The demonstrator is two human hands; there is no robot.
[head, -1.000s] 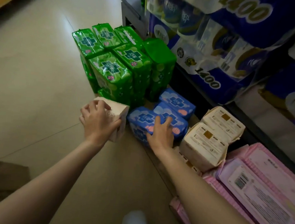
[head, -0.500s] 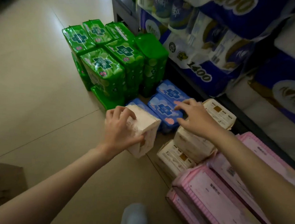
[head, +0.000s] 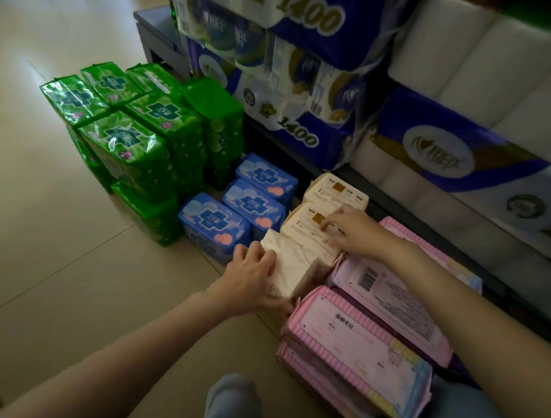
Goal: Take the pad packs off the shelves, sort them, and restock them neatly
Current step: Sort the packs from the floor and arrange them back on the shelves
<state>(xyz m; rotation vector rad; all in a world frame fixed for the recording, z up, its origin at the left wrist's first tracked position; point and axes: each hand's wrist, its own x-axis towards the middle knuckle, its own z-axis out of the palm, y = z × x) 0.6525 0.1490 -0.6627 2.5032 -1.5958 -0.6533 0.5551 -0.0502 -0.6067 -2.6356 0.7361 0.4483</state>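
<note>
Pad packs stand sorted by colour on the tiled floor in front of the shelf. My left hand (head: 250, 277) grips a cream pack (head: 291, 269) and holds it against two other cream packs (head: 334, 193). My right hand (head: 353, 229) rests on top of the middle cream pack (head: 305, 227), fingers bent over it. Left of these lie three blue packs (head: 254, 204), and further left a stack of several green packs (head: 131, 138). Pink packs (head: 355, 347) lie stacked at the near right.
The shelf's dark bottom edge (head: 399, 215) runs diagonally behind the packs, loaded with large blue-and-white tissue roll bundles (head: 310, 89). Bare floor tiles (head: 49, 257) spread to the left. My knee (head: 232, 403) shows at the bottom.
My left hand carried the cream pack rightward from beside the green stack to the other cream packs. My right hand left the blue packs and settled on the cream ones.
</note>
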